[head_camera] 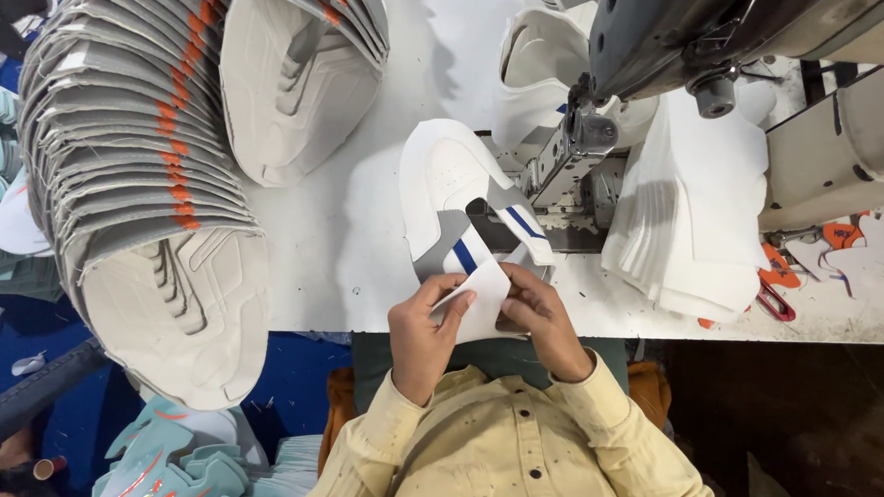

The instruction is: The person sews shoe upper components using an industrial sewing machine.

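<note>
Both hands are pinching a small white cut piece [484, 301] at the near edge of the bench [352, 233], right in front of the person's chest. Left hand [424, 334] is clamping its left side, thumb lying on top, fingers curled under. Right hand [542, 319] is clamping the right side, fingers closed over the edge. The piece is overlapping the lower end of a white shoe upper [455, 193] with grey and blue stripes, which is lying flat on the bench and running up toward the sewing machine [710, 18]. The upper's far end is sitting just beside the machine's needle post [572, 153]; cannot tell whether it is under the foot.

Right of the post, a fanned stack of white cut panels [689, 218] is resting on the bench. Red-handled snips [774, 302] are lying at that stack's lower right corner, with orange scraps [844, 233] beyond them. On the left, a long curved stack of grey uppers with orange marks [129, 143] is hanging over the bench edge. Teal pieces [164, 479] are piling up below it.
</note>
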